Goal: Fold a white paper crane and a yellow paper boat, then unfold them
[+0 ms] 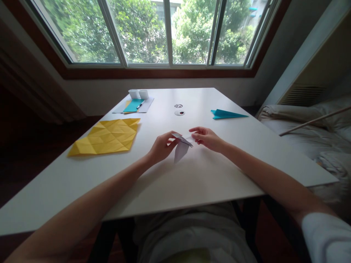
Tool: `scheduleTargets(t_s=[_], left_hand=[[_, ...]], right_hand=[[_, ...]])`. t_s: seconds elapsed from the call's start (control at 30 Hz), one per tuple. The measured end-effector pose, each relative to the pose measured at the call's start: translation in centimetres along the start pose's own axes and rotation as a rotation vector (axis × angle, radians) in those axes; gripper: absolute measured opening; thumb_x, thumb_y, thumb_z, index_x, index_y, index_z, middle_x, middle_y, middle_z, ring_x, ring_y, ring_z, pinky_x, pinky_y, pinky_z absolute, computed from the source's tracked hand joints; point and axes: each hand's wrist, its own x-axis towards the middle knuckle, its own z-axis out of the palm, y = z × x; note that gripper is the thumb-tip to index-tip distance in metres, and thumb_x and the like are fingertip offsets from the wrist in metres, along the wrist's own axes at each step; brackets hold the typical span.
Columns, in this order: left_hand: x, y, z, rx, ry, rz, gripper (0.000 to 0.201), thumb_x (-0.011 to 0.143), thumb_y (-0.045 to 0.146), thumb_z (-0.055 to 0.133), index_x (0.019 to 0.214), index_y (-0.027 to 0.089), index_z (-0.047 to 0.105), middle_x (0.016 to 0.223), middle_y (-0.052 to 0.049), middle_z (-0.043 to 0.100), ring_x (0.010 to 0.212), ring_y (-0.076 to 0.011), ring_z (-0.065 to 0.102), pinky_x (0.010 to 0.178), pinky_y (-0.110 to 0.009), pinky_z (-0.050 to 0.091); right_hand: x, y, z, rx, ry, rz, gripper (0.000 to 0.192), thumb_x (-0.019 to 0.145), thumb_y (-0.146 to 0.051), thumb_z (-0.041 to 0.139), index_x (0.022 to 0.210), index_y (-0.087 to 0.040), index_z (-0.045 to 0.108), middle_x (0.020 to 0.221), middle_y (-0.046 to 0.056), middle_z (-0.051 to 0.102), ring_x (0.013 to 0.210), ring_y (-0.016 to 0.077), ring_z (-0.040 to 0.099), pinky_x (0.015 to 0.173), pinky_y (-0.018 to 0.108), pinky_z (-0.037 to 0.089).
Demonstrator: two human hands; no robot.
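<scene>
A small folded white paper piece (181, 150) is held just above the table, with a pointed flap hanging down. It looks like a paper crane, though its exact shape is unclear. My left hand (164, 146) pinches it from the left, its thumb and fingers closed on the upper fold. From the right, my right hand (207, 138) meets a narrow pale point of the same paper at the thumb. The index finger of that hand stretches out above, and the other fingers are curled. The precise contact at these fingertips is hard to see.
On the white table (219, 175) lie a creased yellow paper sheet (109, 135) at left and a blue folded paper plane (227, 114) at right. Farther back are two round discs, flat blue paper (133, 105), a pen (140, 104) and small white folded boxes (138, 94).
</scene>
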Motion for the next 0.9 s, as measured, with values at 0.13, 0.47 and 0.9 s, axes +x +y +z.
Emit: scheduleTargets(t_s=[0.13, 0.47, 0.9], left_hand=[[-0.1, 0.2, 0.0, 0.088, -0.098, 0.057, 0.018, 0.082, 0.03, 0.048, 0.084, 0.016, 0.059, 0.085, -0.005, 0.064, 0.076, -0.0146, 0.059, 0.066, -0.026, 0.05], [-0.4, 0.1, 0.2, 0.323, -0.141, 0.12, 0.016, 0.081, 0.023, 0.046, 0.088, 0.017, 0.06, 0.078, -0.005, 0.063, 0.064, -0.012, 0.055, 0.06, -0.023, 0.047], [-0.3, -0.3, 0.2, 0.366, -0.012, 0.077, 0.008, 0.077, 0.021, 0.053, 0.076, 0.017, 0.06, 0.071, -0.001, 0.061, 0.058, -0.0105, 0.054, 0.055, -0.021, 0.045]], right_hand=[[0.1, -0.1, -0.1, 0.126, 0.03, -0.059, 0.035, 0.062, -0.03, 0.073, 0.093, -0.017, 0.061, 0.06, -0.006, 0.052, 0.053, 0.0058, 0.048, 0.055, 0.022, 0.042], [-0.1, -0.5, 0.5, 0.096, 0.069, -0.033, 0.052, 0.069, -0.033, 0.068, 0.116, -0.022, 0.047, 0.078, 0.0, 0.061, 0.068, 0.0111, 0.057, 0.067, 0.028, 0.049], [-1.1, -0.5, 1.3, -0.76, 0.045, -0.515, 0.02, 0.076, -0.036, 0.06, 0.086, -0.02, 0.065, 0.081, 0.003, 0.061, 0.073, 0.0133, 0.055, 0.063, 0.025, 0.045]])
